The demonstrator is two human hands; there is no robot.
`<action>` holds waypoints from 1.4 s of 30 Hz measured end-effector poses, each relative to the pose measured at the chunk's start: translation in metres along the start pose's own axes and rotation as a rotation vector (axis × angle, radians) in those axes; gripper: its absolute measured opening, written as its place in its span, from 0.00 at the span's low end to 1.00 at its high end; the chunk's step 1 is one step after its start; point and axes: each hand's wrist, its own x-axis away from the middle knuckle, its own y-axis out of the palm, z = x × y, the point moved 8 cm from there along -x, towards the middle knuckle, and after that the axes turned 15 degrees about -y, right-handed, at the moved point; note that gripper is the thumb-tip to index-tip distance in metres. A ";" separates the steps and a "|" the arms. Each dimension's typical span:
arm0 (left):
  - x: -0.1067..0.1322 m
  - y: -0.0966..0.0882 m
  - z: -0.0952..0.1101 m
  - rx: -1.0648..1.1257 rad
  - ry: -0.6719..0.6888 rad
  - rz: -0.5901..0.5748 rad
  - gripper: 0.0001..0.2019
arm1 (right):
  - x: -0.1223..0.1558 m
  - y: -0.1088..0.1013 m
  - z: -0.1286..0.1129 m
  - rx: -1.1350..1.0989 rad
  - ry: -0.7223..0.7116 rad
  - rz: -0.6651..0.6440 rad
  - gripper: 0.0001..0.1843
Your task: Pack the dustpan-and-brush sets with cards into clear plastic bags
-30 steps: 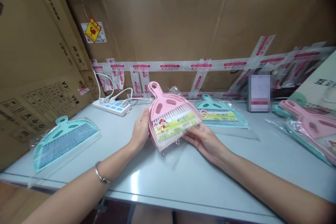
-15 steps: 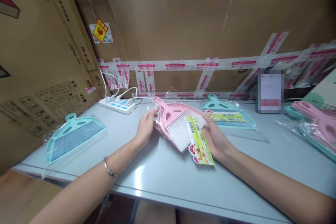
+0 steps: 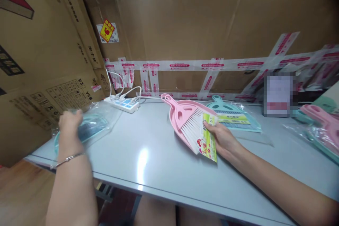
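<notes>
My right hand (image 3: 224, 139) holds a pink dustpan with a white-bristled brush (image 3: 186, 118) and a yellow-green paper label (image 3: 208, 143) just above the grey table (image 3: 148, 169). The pink set is out of its bag. My left hand (image 3: 69, 123), blurred by motion, is at the table's left end, on a clear plastic bag lying over a teal dustpan set in plastic (image 3: 88, 129). Its fingers look curled on the plastic.
A bagged teal dustpan set with label (image 3: 231, 116) lies behind my right hand. More pink and teal sets (image 3: 321, 127) are piled at the right. A white power strip (image 3: 122, 104) with cables sits at the back left. Taped cardboard walls enclose the table.
My left hand pulled the clear bag off the pink set and carried it left, to the teal set. The right hand kept the pink dustpan, brush and label.
</notes>
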 end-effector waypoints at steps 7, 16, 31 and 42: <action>0.141 0.072 0.078 0.370 0.546 -0.632 0.22 | 0.002 0.009 0.003 0.019 0.021 -0.079 0.10; 0.238 0.131 0.050 0.617 0.268 -1.705 0.21 | 0.002 0.016 0.014 0.089 0.123 -0.341 0.07; 0.171 0.104 0.066 0.550 0.718 -0.981 0.17 | -0.029 -0.021 -0.046 0.415 -0.177 -0.069 0.07; 0.205 0.129 0.043 -0.106 1.077 -1.098 0.20 | -0.026 -0.026 -0.064 0.487 -0.042 -0.412 0.13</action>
